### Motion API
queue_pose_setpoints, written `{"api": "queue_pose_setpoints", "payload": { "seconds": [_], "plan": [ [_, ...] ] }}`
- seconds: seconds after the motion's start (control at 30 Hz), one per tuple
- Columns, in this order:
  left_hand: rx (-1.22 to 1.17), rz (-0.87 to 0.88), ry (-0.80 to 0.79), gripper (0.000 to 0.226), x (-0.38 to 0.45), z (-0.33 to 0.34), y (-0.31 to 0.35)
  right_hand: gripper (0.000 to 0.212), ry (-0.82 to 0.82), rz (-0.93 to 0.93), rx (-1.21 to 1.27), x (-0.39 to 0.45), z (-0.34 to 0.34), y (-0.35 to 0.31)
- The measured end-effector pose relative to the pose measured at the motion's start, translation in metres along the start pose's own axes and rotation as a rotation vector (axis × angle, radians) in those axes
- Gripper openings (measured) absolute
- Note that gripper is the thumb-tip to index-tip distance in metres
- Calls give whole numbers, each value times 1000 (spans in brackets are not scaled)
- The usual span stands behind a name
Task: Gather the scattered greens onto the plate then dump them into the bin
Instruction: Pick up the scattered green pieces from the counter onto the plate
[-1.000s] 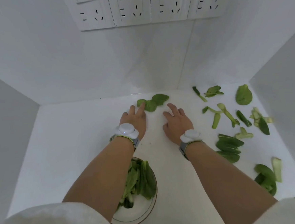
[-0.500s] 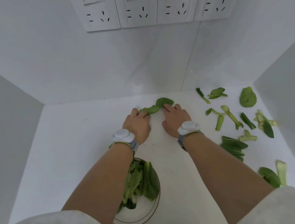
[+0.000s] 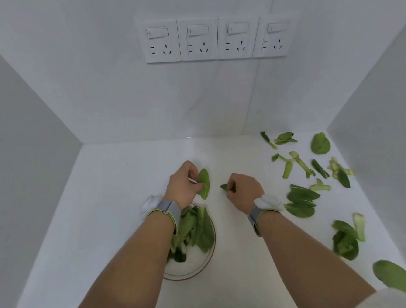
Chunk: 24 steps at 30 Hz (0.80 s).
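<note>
A white counter (image 3: pixel 109 209) fills the view, walled in white on three sides; on the back wall sits a row of four socket plates (image 3: pixel 214 38); below them, near the person's left forearm, stands a round plate (image 3: pixel 205 260) with a thin dark rim, partly hidden by that arm, holding a heap of dark leafy greens (image 3: pixel 195 229) piled toward its far side, its near side bare. To the right, well apart from the plate, scattered greens (image 3: pixel 302 197) lie loose on the counter, leaves and pale stalk pieces running from the back corner to the near right edge; no bin shows. The left hand (image 3: pixel 184 185), above the plate's far rim, has its fingers closed on a pale green leaf (image 3: pixel 204 183) that hangs over the edge; the right hand (image 3: pixel 243 190), just beside, is curled shut on a small dark scrap of leaf (image 3: pixel 224 187) poking out at its fingertips. Both wrists wear grey bands with white pucks.
</note>
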<state>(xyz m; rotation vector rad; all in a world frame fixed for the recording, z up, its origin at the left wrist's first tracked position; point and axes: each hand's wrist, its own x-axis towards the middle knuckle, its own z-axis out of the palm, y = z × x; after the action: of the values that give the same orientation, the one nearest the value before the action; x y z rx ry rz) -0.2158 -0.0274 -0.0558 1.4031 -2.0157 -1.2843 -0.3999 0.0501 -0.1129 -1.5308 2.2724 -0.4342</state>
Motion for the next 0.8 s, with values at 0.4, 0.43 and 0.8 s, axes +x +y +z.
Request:
{"api": "queue_pose_setpoints", "payload": {
  "seconds": [0.4, 0.43, 0.8],
  "plan": [
    [-210, -108, 105, 28, -74, -43, -33, 9, 117, 219, 722, -47, 9, -60],
    [-236, -114, 130, 24, -75, -45, -36, 8, 143, 226, 763, -47, 9, -64],
    [307, -87, 177, 15, -124, -51, -84, 5, 66, 146, 906, -67, 26, -99]
  ]
}}
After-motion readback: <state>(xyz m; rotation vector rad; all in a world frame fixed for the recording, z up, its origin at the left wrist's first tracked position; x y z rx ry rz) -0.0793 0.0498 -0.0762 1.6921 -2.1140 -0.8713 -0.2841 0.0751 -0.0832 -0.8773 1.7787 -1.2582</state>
